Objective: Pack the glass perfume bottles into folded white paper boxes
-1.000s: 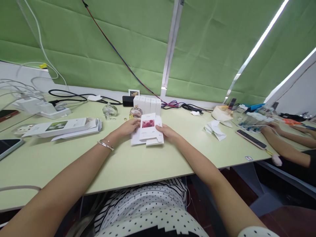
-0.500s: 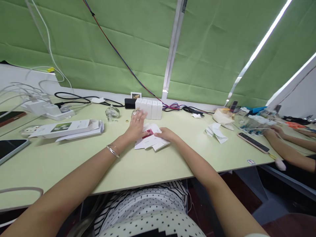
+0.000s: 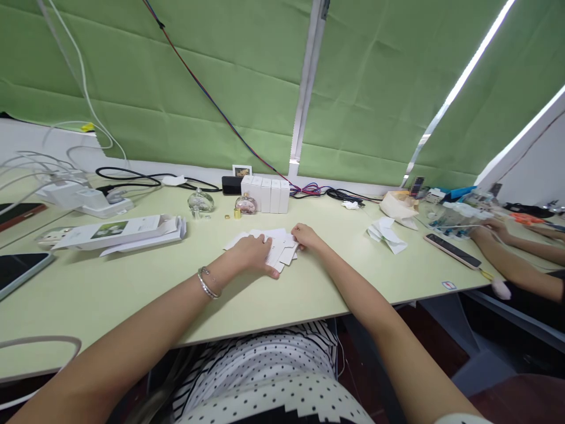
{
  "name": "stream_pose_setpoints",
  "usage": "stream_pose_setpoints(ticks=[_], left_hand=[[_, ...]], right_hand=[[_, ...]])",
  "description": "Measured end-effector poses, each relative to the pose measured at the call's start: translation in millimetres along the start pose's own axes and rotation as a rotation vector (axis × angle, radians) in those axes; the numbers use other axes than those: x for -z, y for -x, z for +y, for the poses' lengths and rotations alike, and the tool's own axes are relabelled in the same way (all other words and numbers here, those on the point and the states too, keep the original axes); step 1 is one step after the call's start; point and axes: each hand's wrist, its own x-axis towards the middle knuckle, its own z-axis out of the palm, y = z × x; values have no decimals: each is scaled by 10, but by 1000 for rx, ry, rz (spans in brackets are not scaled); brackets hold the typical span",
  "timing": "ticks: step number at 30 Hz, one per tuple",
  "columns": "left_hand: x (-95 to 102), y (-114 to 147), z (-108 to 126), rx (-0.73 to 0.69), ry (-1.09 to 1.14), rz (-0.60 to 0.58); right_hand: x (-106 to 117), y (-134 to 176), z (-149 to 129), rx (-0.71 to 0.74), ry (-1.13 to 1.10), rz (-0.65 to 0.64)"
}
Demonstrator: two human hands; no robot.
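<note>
A flattened white carton [image 3: 279,247] with folded flaps and small print lies on the table in front of me. My left hand [image 3: 251,253] lies over its left part, the thumb stretched along the near edge and the fingers curled on top. At the right edge, my right hand [image 3: 307,237] pinches a flap between thumb and bent fingers. Behind the carton stand a pinkish round perfume bottle [image 3: 246,204] and a gold cap [image 3: 237,212]. A clear round bottle [image 3: 200,201] stands farther left.
Several small white boxes [image 3: 265,195] stand in a row at the back. Left are a long opened white box [image 3: 119,231], a power strip [image 3: 95,203] and a phone [image 3: 22,272]. Right are crumpled paper [image 3: 386,234], another phone [image 3: 452,251] and a co-worker's arms [image 3: 512,253].
My left hand has come down from near the pink bottle onto the carton, uncovering the bottle and gold cap. The carton's pink print no longer shows. My right hand has shifted slightly to its right edge.
</note>
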Motion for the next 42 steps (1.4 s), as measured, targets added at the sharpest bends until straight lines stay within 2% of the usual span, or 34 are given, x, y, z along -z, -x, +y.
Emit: stream_pose_setpoints(ticks=[4, 6, 8, 11, 13, 19, 23, 27, 30, 33, 39, 42], left_hand=[[-70, -32, 73, 28, -62, 89], [-89, -47, 61, 36, -59, 104], [-102, -54, 29, 31, -48, 96], [-119, -50, -7, 48, -30, 94], [-129, -42, 5, 90, -30, 119], [-121, -31, 152, 170, -45, 158], [-85, -12, 257, 202, -37, 145], [-67, 84, 370, 148, -86, 56], [-87, 272, 376, 143, -137, -25], [-135, 577, 206, 238, -157, -76], [-194, 1237, -542, 666, -13, -128], [-209, 1399, -800, 772, 25, -124]], right_hand=[[30, 21, -2, 52, 11, 95], [59, 54, -19, 122, 19, 144], [85, 83, -39, 191, 21, 137], [98, 100, -65, 231, 10, 74], [98, 93, -71, 208, -5, 33], [211, 76, -35, -2, -68, -222], [346, 103, 2, -56, -113, -357], [412, 109, 35, -77, -143, -464], [413, 109, 46, -80, -162, -489], [397, 117, 47, -73, -174, -484], [384, 129, 37, -79, -195, -476], [380, 137, 29, -84, -194, -471]])
